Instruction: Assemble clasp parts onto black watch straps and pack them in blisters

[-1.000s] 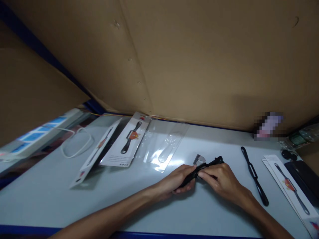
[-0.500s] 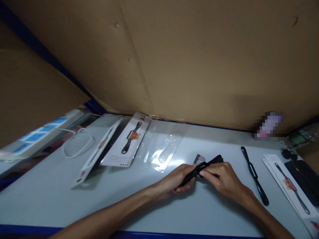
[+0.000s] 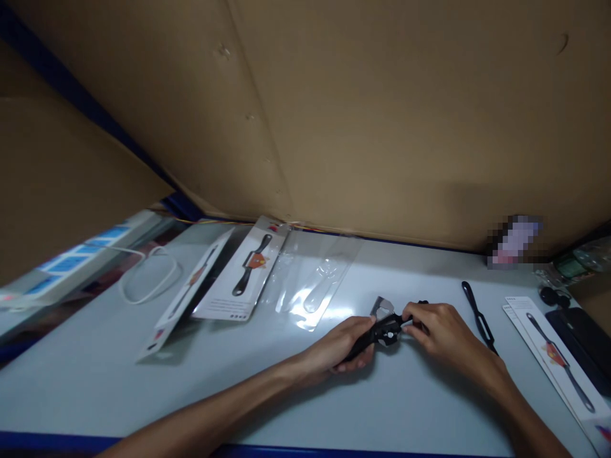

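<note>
The right hand [image 3: 432, 323] moves off the middle of the black tool [image 3: 384, 331], so it shows; the left hand [image 3: 351, 342] wraps one end above the table [image 3: 267, 404]; what the right one pinches is unclear.

The tool [image 3: 382, 332] is black, the metal piece [image 3: 380, 306] beside it silver-grey. Cards [image 3: 224, 304]: white — printed black and orange. Table [image 3: 267, 407] pale grey, its edge [image 3: 62, 440] blue; wall [image 3: 363, 127] brown; power strip [image 3: 71, 262] white — with blue patches.
</note>
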Motion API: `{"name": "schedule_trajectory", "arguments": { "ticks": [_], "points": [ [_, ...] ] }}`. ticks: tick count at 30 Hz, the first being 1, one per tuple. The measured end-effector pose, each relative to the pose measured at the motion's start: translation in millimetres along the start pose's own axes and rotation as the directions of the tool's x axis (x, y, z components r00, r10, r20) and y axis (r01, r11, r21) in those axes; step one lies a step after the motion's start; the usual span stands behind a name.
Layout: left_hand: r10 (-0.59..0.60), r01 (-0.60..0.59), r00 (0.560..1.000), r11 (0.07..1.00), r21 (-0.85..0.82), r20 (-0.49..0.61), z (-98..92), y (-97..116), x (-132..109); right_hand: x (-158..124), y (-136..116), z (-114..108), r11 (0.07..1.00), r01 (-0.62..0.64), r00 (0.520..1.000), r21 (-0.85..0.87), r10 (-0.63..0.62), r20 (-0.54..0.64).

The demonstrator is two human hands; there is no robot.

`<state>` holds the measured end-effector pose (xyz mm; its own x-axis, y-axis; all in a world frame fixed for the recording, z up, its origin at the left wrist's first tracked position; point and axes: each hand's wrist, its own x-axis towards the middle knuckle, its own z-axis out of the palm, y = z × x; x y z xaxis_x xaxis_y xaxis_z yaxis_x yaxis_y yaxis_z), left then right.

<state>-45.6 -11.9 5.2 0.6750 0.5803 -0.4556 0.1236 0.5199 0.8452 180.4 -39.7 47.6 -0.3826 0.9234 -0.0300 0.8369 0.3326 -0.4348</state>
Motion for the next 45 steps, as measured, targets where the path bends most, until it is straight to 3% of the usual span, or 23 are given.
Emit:
{"name": "schedule_trajectory", "arguments": {
  "ticks": [23,28,32,45],
  "points": [
    [0.005,-0.005,1.000,1.000,0.006,0.017,-0.5,-1,0,0,0,3,0.999,0.040,0.997,-0.025,-0.038,0.060],
    [-0.006,0.006,1.000,1.000,-0.005,0.015,-0.7,-1,0,-3,-10,-1,0.984,0.136,0.989,-0.113,-0.142,-0.044],
    [-0.016,0.016,1.000,1.000,-0.001,0.002,-1.0,-1,1,-1,-10,9,0.967,0.213,0.976,-0.142,-0.216,-0.002],
    [-0.010,0.010,1.000,1.000,0.016,-0.003,-1.3,-1,1,5,-5,22,0.977,0.175,0.984,-0.121,-0.178,-0.007]
  ]
}}
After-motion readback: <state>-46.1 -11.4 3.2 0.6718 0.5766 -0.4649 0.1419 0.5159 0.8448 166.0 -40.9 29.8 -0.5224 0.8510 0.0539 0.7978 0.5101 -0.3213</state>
